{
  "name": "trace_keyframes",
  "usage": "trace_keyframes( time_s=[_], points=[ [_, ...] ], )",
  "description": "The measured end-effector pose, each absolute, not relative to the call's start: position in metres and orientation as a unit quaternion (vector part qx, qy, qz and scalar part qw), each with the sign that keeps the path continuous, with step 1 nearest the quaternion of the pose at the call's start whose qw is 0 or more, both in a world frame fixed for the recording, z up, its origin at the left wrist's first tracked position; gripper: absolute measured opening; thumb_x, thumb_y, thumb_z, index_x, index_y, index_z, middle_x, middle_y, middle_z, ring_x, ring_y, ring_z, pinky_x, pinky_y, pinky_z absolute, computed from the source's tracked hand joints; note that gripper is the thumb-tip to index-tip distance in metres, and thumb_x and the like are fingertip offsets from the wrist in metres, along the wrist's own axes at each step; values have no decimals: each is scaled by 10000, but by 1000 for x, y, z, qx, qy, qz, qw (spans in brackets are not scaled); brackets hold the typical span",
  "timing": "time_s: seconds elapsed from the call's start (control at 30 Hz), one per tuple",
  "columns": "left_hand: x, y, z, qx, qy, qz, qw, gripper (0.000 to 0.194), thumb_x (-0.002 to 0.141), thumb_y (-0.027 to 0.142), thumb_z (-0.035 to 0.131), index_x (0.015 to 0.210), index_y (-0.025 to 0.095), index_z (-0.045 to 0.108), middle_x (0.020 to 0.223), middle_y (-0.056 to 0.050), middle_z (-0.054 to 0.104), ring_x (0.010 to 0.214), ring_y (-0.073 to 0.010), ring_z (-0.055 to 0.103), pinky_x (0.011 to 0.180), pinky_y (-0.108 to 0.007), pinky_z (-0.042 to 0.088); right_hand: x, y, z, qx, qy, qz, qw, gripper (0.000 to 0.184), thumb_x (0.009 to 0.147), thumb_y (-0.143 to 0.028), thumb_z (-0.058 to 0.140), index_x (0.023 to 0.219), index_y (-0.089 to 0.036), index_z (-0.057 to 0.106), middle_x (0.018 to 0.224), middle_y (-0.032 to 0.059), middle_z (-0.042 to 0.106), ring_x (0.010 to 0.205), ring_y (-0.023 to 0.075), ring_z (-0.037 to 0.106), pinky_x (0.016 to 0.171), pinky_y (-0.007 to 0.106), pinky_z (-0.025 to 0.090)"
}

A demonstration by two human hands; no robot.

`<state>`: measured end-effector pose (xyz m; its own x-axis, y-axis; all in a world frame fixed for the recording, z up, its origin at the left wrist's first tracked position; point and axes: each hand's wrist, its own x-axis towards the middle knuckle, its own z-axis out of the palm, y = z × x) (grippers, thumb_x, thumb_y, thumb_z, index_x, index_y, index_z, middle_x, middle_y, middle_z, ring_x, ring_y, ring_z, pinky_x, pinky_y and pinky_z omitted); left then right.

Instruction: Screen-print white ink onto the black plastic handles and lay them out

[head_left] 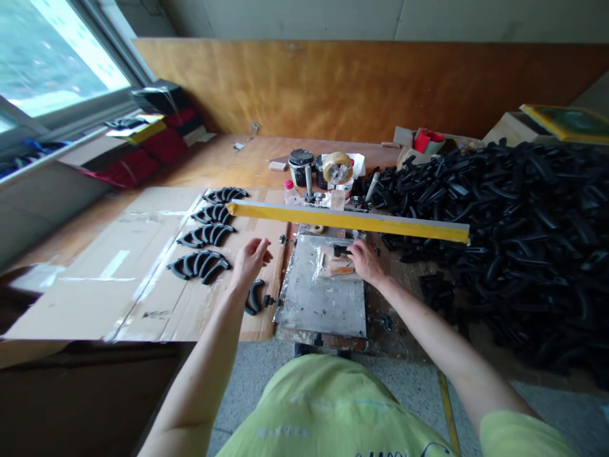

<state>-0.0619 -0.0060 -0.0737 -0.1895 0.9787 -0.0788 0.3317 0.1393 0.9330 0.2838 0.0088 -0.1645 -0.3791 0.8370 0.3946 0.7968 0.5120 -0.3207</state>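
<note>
My right hand [366, 261] is at the metal plate [328, 311], its fingers closed on the end of a small black plastic piece [340, 251]. That piece lies at a tan block [341, 269] fixed to the plate. Over the cardboard to the left, my left hand [253, 259] is raised with its fingers loosely curled and apart, and nothing shows in it. Below it, a single curved black plastic piece [255, 297] rests close to the plate's left edge. Further left, similar pieces [202, 265] lie in several fanned rows on the cardboard [118, 279].
A long yellow bar [352, 221] spans above the plate, beyond my hands. Behind it stand a dark-lidded tub [301, 166], a tape roll [337, 167] and a red-capped bottle [290, 192]. A large heap of black pieces [499, 209] covers the right side. Black knobs [269, 300] flank the plate.
</note>
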Motion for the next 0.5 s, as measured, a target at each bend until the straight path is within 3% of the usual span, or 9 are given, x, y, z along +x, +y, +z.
trace_keyframes(
  time_s=[0.07,0.17,0.3,0.5],
  points=[
    [-35,5,-40,489,570,525,401,364,799,541,558,904,193,570,617,16,605,520,-105,548,515,-202,442,259,5,-165,-448,-855,43,257,275,902,-167,505,1151,-210,613,1082,86,621,998,229,541,896,385,446],
    [-10,7,-7,469,470,617,423,319,842,509,510,799,195,539,623,19,593,512,-87,534,504,-189,438,250,-2,-167,-410,-876,63,248,310,884,-155,556,1180,-208,631,1087,73,656,999,218,534,905,378,446],
    [2,-1,1,457,435,624,461,352,873,483,464,706,180,530,601,5,585,512,-87,532,489,-184,431,260,-2,-170,-383,-886,91,246,298,894,-161,542,1166,-179,663,1096,88,667,995,211,531,915,378,452],
    [3,3,-8,440,458,610,474,400,876,523,444,765,162,572,602,-3,592,528,-94,550,493,-180,428,249,-2,-170,-416,-874,100,228,308,909,-164,495,1158,-173,676,1094,105,668,1008,224,535,942,407,447]
  ],
)
